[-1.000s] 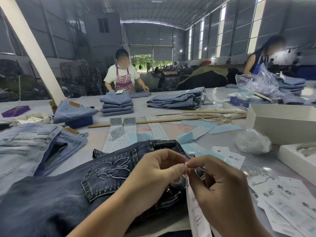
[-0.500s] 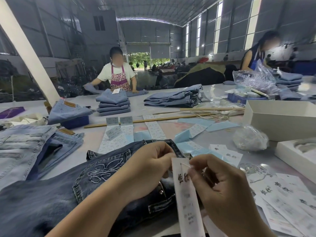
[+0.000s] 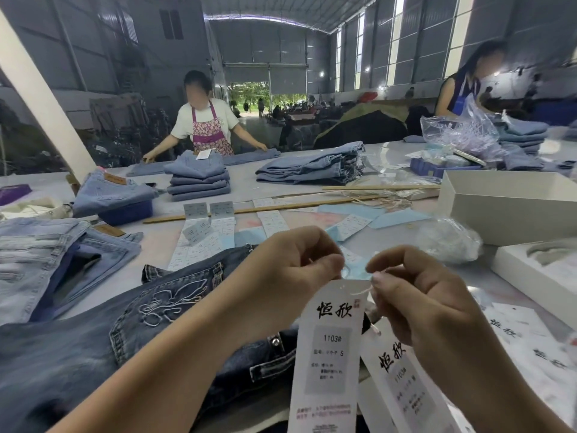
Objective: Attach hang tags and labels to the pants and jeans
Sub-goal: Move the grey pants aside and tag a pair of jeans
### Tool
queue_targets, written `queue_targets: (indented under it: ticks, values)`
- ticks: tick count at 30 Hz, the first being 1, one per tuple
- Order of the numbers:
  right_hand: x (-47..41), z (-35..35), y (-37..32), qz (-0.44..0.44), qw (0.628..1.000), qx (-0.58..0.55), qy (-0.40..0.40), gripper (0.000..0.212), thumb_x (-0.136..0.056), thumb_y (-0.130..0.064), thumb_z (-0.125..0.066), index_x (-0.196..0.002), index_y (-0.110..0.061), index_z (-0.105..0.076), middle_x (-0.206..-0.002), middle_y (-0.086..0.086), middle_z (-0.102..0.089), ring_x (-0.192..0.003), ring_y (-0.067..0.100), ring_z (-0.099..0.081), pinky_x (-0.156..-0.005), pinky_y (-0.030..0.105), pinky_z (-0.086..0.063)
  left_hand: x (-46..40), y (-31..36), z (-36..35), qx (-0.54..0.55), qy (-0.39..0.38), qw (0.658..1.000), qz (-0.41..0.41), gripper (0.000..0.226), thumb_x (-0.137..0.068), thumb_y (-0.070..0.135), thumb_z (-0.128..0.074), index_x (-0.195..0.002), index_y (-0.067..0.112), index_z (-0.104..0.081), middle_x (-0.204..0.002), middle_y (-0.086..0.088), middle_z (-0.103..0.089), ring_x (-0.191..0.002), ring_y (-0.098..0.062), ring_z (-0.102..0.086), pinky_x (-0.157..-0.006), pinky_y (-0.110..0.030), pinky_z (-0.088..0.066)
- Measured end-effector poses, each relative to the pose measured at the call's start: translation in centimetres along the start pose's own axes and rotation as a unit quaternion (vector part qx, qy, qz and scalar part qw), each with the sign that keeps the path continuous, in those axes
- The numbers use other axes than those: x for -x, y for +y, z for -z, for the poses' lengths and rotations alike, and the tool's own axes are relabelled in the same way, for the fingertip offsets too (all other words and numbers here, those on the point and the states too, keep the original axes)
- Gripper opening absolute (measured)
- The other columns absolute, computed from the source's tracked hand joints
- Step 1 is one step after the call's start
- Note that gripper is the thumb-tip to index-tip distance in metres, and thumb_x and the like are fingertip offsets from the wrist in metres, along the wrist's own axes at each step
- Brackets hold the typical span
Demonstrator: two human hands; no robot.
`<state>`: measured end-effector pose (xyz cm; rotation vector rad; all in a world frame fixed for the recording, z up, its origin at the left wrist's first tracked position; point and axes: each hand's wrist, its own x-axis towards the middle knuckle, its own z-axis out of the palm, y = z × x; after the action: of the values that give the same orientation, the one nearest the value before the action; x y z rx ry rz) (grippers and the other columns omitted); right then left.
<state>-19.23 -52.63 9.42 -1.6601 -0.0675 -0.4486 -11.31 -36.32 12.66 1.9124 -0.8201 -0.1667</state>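
Your left hand [image 3: 299, 270] is raised above the dark jeans [image 3: 93, 354], its thumb and forefinger pinched on one end of a thin white string [image 3: 359, 290]. Your right hand [image 3: 421, 301] is level with it, just to the right, fingers curled and pinching the other end of that string close to the hole at the top of the hang tag [image 3: 327, 354]. The tag hangs upright between your hands, its printed face toward you, with black characters, "1103#" and a size S on it. A second hang tag [image 3: 402, 379] hangs tilted just behind and right of the first, under your right hand. The dark jeans lie flat on the table [image 3: 249, 195] below your left forearm, back pocket with pale embroidery facing up, waistband and a metal button just left of the hanging tag. More loose tags [image 3: 530, 339] lie right of the jeans. Beyond the jeans lie strips of small printed labels [image 3: 203, 245] and pale blue paper pieces [image 3: 399, 218]. Left of the jeans is a heap of light-wash jeans [image 3: 46, 260]. Farther back stand a stack of folded blue jeans [image 3: 199, 179] and a white open box [image 3: 512, 204].
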Motion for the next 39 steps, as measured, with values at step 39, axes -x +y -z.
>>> queue_targets:
  ticks: [39]
  values:
    - [0.3,-1.4,0.3,-0.133,0.986,0.008,-0.099,0.016,-0.061,-0.028,-0.061,-0.055,-0.014,-0.063,-0.051,0.003,-0.048,-0.047,0.012,-0.042,-0.045,0.021,-0.032,-0.3,-0.5,0.4,0.107,-0.043,0.987,0.11,0.002,-0.063,0.023,-0.061,-0.062,0.023,-0.063,-0.064,0.003,-0.053,-0.056,-0.006,-0.044,-0.053,-0.016,-0.036]
